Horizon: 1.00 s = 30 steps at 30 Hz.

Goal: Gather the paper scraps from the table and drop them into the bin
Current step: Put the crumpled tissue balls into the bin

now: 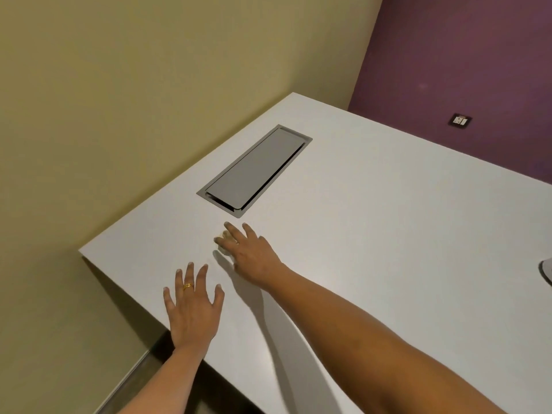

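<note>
A small crumpled whitish paper scrap (221,249) lies on the white table (373,234), just in front of the grey hatch. My right hand (252,253) reaches over it from the right. Its fingers curl down around the scrap and hide most of it. My left hand (191,306) rests flat on the table near the left edge, with its fingers spread and a gold ring on one finger. It holds nothing. No bin is in view.
A grey metal cable hatch (254,171) is set flush into the table top beyond my hands. Part of a pale object (547,271) shows at the right border. Yellow walls stand close at the left, and a purple wall with a socket (460,120) at the back right.
</note>
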Motion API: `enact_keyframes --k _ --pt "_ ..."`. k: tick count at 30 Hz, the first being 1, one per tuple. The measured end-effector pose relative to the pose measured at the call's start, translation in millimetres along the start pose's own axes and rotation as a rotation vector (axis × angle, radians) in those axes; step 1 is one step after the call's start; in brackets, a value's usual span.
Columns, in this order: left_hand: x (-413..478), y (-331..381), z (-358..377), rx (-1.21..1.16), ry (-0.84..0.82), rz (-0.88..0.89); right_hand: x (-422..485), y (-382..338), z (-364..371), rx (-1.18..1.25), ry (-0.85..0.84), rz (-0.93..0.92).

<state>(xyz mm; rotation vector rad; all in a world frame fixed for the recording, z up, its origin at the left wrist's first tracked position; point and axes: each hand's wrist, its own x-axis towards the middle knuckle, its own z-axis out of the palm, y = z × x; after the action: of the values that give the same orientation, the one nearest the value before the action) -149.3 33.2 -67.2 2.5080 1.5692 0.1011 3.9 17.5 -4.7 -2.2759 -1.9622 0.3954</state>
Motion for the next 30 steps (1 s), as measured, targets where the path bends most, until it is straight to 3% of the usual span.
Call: enact_keyframes --k 6,14,27,30 --pt "-1 4 -4 -0.013 0.014 0.018 13 0 14 -0.104 -0.084 0.041" --pt "-1 4 -8 -0.014 0.000 0.021 6 24 10 -0.064 0.045 0.098" --pt "-1 3 -2 -0.015 -0.026 -0.014 -77 88 -20 -0.042 0.057 0.280" --pt "-3 23 -2 0.011 -0.004 0.108 -111 117 -33 -0.034 0.111 0.373"
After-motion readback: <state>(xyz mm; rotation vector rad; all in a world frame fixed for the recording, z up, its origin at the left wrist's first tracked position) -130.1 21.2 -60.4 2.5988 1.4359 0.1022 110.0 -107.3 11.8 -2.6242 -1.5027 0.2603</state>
